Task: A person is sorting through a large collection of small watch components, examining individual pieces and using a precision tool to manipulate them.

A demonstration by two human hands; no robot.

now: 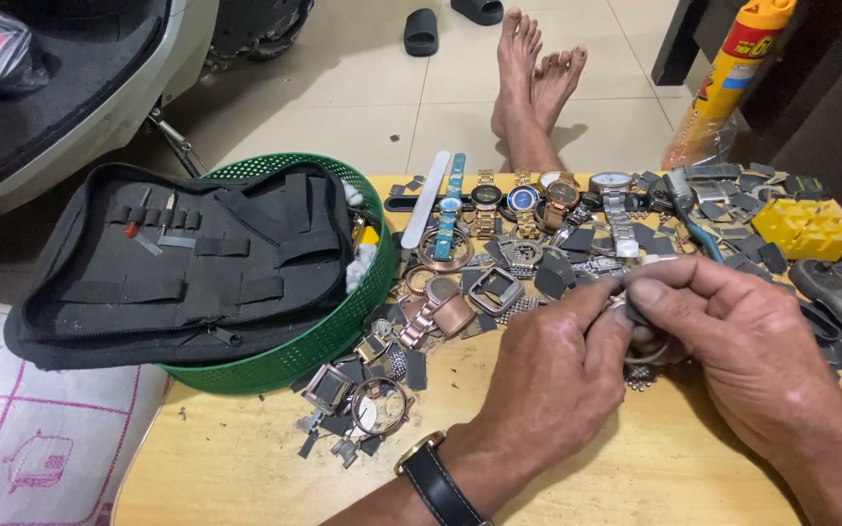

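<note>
Cluttered table [246,468]: small silvery watch part [626,310]

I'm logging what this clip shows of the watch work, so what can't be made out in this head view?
- Small metal part: mostly covered by left hand and right hand; its kind unclear.
- Green basket: contents hidden under the open black tool case.
- Orange spray can: top cut by the frame edge.
- Watch dials: too small to read.

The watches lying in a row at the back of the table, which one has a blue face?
The gold-banded watch in the middle of the row: its round dial is bright blue, while its neighbours' dials look dark or pale.
</note>
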